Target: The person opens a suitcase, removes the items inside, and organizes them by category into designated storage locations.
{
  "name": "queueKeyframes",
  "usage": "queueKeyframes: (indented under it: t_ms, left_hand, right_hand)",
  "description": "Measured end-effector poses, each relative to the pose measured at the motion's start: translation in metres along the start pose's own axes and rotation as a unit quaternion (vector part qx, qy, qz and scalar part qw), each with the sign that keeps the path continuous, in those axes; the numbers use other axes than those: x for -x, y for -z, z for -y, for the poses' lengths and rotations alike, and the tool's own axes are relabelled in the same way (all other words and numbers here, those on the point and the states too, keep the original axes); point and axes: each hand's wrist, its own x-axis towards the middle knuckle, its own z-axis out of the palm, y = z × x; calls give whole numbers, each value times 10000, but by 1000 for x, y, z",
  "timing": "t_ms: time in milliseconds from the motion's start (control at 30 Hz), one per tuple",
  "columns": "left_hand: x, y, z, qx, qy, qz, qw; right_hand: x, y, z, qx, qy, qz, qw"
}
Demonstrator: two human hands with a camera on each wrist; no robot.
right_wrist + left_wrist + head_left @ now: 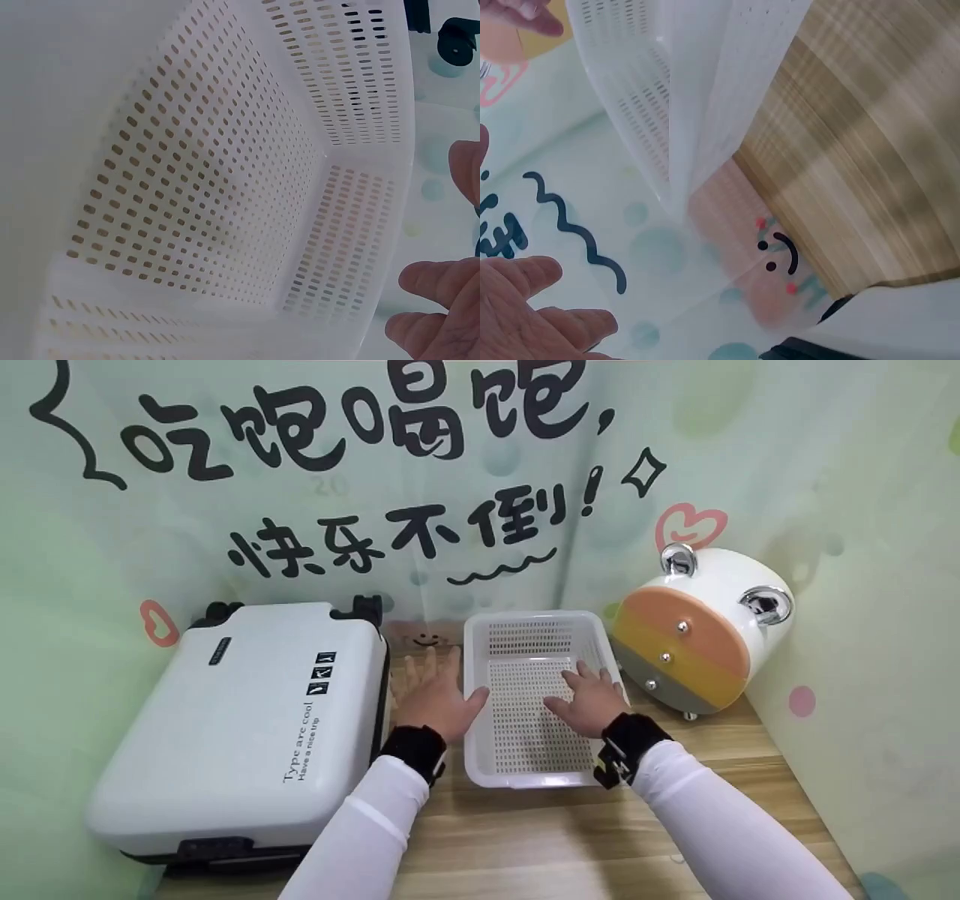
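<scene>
A white perforated plastic basket [540,780] stands on the wooden table between my two hands. The left hand [439,699] is spread with straight fingers over the basket's left side, its thumb overlapping the rim in the head view. Over the basket's right part, the right hand [591,703] has its fingers extended and apart. In the left wrist view, the left fingers [581,326] show nothing between them. The right wrist view looks down into the basket [187,180], whose slotted walls and holed floor are visible, with the right fingers [435,281] beyond its rim.
A white hard-shell suitcase [247,735] lies flat on the left. At the back right sits a white drum-shaped object [720,615] with an orange, yellow and grey striped front, silver knobs and chrome rings. A printed cloth wall [525,585] closes off the back.
</scene>
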Motion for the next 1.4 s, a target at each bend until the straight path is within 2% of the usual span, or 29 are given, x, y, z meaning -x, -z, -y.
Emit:
queueKeyframes:
  t_ms: [233, 433, 567, 700, 867, 1033, 1233, 1333, 1400]
  left_hand:
    - [4, 12, 12, -122, 9, -92, 9999]
    - [13, 25, 16, -212, 111, -63, 9997]
    - [26, 41, 19, -129, -34, -78, 9999]
    - [47, 62, 29, 94, -208, 23, 9997]
    - [75, 90, 58, 191, -213, 4, 9996]
    - [98, 105, 100, 86, 198, 212, 9995]
    - [123, 101, 139, -221, 479, 485, 9974]
    - [134, 94, 150, -382, 425, 519, 9970]
    - [138, 87, 152, -499, 426, 443, 9969]
  right_hand:
    - [4, 0, -5, -5, -12, -63, 10000]
    - [8, 2, -6, -30, 97, -9, 9999]
    - [9, 2, -4, -48, 229, -41, 9997]
    - [10, 0, -1, -45, 306, -54, 9995]
    - [12, -4, 2, -78, 338, -50, 9994]
    - [13, -5, 6, -69, 384, 19, 9992]
    - [14, -7, 11, -86, 481, 42, 9988]
    - [17, -9, 15, -195, 628, 58, 9978]
    - [21, -12, 21, -391, 779, 28, 9962]
